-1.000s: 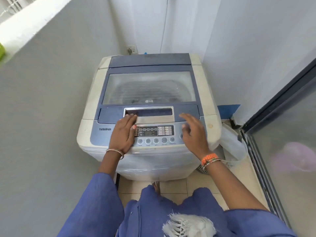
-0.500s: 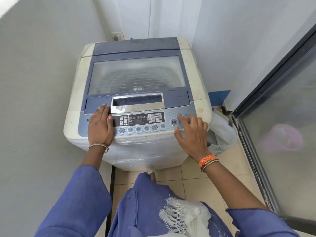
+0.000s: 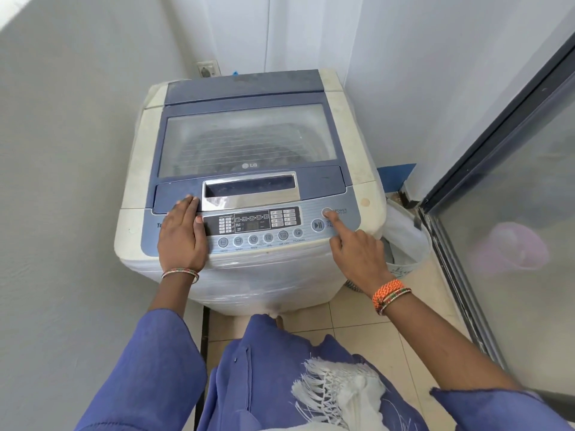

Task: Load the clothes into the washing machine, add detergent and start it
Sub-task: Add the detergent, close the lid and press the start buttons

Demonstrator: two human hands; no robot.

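Observation:
A white and blue top-loading washing machine point(image 3: 342, 126) stands in a narrow corner with its glass lid point(image 3: 245, 141) closed. Dark clothes show dimly through the glass. My left hand point(image 3: 182, 236) lies flat on the left end of the control panel point(image 3: 258, 225), fingers together, holding nothing. My right hand point(image 3: 354, 253) has its index finger stretched out, the tip touching the round power button point(image 3: 326, 210) at the panel's right end; the other fingers are curled in. The display is dark. No detergent container is in view.
A grey wall runs close along the left, white walls behind and to the right. A glass sliding door point(image 3: 510, 213) closes the right side. A white basket point(image 3: 407, 241) sits on the tiled floor between the machine and the door. A wall socket point(image 3: 208, 69) sits behind the machine.
My right hand has slid right across the panel and now points one finger onto the power button. My left hand has shifted slightly left. The view has moved closer and lower.

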